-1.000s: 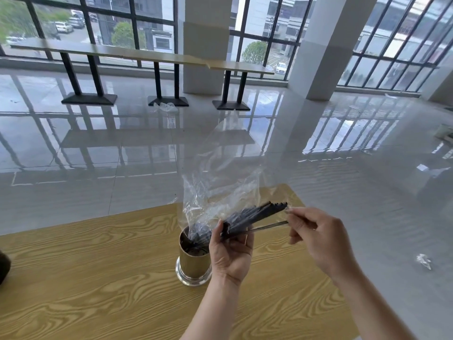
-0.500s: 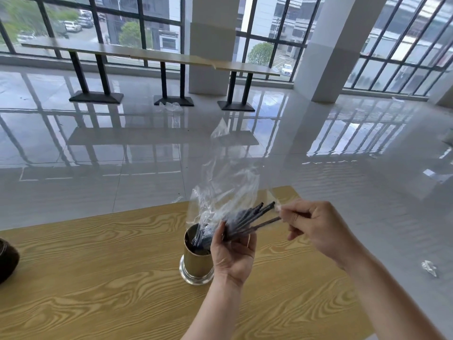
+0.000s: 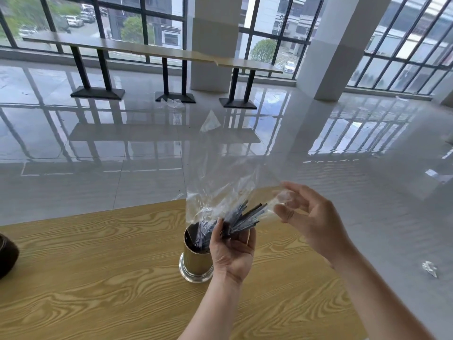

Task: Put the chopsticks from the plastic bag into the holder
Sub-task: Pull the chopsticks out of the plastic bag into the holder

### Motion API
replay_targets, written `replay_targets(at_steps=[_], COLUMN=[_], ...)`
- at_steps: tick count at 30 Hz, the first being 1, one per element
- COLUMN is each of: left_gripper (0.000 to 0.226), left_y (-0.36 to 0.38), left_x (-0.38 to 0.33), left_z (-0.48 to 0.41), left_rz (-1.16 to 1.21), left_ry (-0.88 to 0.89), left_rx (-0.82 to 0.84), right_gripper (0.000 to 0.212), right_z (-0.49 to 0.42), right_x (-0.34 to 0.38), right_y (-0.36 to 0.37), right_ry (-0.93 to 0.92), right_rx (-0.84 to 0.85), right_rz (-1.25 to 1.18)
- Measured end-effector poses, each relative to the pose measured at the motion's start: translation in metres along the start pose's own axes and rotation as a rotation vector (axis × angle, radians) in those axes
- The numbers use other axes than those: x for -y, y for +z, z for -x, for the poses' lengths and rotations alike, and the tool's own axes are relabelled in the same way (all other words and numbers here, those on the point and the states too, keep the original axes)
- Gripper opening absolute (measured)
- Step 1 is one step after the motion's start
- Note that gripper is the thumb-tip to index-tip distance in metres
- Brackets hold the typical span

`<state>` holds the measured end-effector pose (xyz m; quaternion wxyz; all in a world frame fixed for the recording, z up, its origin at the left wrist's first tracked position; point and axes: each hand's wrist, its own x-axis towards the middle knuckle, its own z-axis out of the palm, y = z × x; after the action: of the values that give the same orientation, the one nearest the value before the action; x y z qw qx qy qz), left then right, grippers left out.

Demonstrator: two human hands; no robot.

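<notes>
A gold cylindrical holder (image 3: 195, 262) stands on the wooden table (image 3: 98, 278). My left hand (image 3: 232, 249) grips a bundle of dark chopsticks (image 3: 245, 217) through the clear plastic bag (image 3: 220, 177), just above and right of the holder's mouth. The chopsticks' lower ends point down into the holder; their upper ends fan out to the right. The bag rises crumpled above the bundle. My right hand (image 3: 308, 217) is beside the chopsticks' upper ends, its fingers loosely bent and touching the bag's plastic.
A dark round object (image 3: 7, 256) sits at the table's left edge. The table's far edge runs just behind the holder. Beyond it lies glossy tiled floor with scraps of plastic (image 3: 429, 268), long bar tables (image 3: 152, 52) and pillars by the windows.
My right hand has let go of the chopstick ends it pinched and opened its fingers against the bag. The bundle stays in my left hand over the holder.
</notes>
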<state>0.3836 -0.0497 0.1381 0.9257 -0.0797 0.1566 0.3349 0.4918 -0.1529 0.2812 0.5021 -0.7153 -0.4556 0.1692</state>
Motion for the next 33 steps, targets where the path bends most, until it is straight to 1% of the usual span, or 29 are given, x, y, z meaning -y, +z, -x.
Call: replay_targets(at_steps=[1, 2, 4, 6, 7, 9, 12, 15, 17, 18, 19, 22, 25, 27, 33], left_gripper=[0.029, 0.029, 0.033, 0.042, 0.044, 0.047, 0.049, 0.051, 0.071, 0.079, 0.084, 0.093, 0.094, 0.095, 0.087], left_y=[0.0, -0.001, -0.003, -0.004, -0.005, -0.009, -0.01, -0.009, -0.005, -0.004, -0.003, -0.001, -0.003, -0.004, -0.007], left_x=[0.0, -0.001, -0.002, -0.003, -0.003, -0.004, -0.005, -0.005, -0.008, -0.008, -0.009, -0.01, -0.012, -0.012, -0.013], left_z=[-0.001, -0.001, -0.001, -0.002, -0.002, -0.002, -0.002, 0.001, 0.002, 0.004, 0.006, 0.009, 0.009, 0.008, 0.009], left_rz=[-0.009, -0.015, -0.014, -0.022, -0.019, -0.007, -0.009, -0.004, 0.006, 0.015, 0.024, 0.034, 0.063, 0.075, 0.101], left_ry=[-0.003, -0.003, 0.0, -0.003, -0.002, 0.008, 0.011, 0.009, -0.024, -0.03, -0.033, -0.045, -0.043, -0.039, -0.047], left_rx=[0.003, 0.004, 0.003, -0.001, -0.011, -0.036, -0.054, -0.076, -0.096, -0.11, -0.124, -0.163, -0.171, -0.184, -0.169], right_gripper=[0.055, 0.047, 0.026, 0.015, 0.014, 0.016, 0.019, 0.016, 0.016, 0.016, 0.017, 0.02, 0.02, 0.019, 0.018], right_z=[-0.001, -0.002, -0.005, -0.009, -0.011, -0.01, -0.013, -0.014, -0.014, -0.014, -0.013, -0.012, -0.009, -0.009, -0.008], right_x=[0.002, 0.005, 0.006, 0.006, 0.006, 0.007, 0.009, 0.013, 0.016, 0.018, 0.019, 0.019, 0.022, 0.024, 0.028], right_y=[0.002, 0.004, 0.007, 0.007, 0.008, 0.012, 0.013, 0.013, 0.013, 0.014, 0.013, 0.008, 0.008, 0.007, 0.003], right_ry=[-0.007, -0.019, -0.049, -0.061, -0.065, -0.062, -0.036, -0.036, -0.047, -0.058, -0.063, -0.056, -0.059, -0.061, -0.065], right_rx=[0.004, 0.006, -0.031, -0.093, -0.087, -0.01, -0.044, -0.045, -0.052, -0.025, -0.004, -0.049, -0.031, -0.076, -0.101], right_rz=[0.053, 0.071, 0.026, -0.055, -0.062, -0.013, -0.055, -0.069, -0.107, -0.09, -0.079, -0.171, -0.182, -0.246, -0.276])
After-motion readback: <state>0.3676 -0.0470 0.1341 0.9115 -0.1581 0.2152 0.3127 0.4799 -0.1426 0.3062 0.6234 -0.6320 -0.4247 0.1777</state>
